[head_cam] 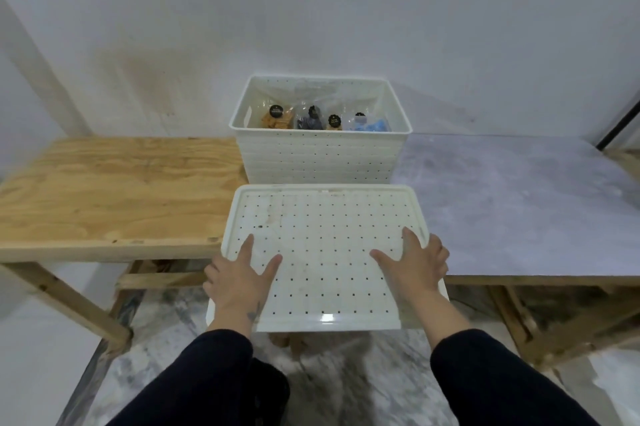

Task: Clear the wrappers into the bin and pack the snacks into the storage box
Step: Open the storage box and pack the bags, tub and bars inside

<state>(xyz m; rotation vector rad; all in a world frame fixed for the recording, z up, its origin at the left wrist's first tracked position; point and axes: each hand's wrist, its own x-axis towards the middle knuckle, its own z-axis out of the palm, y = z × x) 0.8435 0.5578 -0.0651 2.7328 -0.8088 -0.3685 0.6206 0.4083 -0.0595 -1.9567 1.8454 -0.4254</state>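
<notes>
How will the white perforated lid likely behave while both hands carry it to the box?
The lid looks like stiff plastic, staying flat between the left hand and right hand. Thin and perforated, it is probably light. Its smooth surface might slip.

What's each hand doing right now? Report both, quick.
Left hand: grips the lid's left edge.
Right hand: grips the lid's right edge.
</notes>
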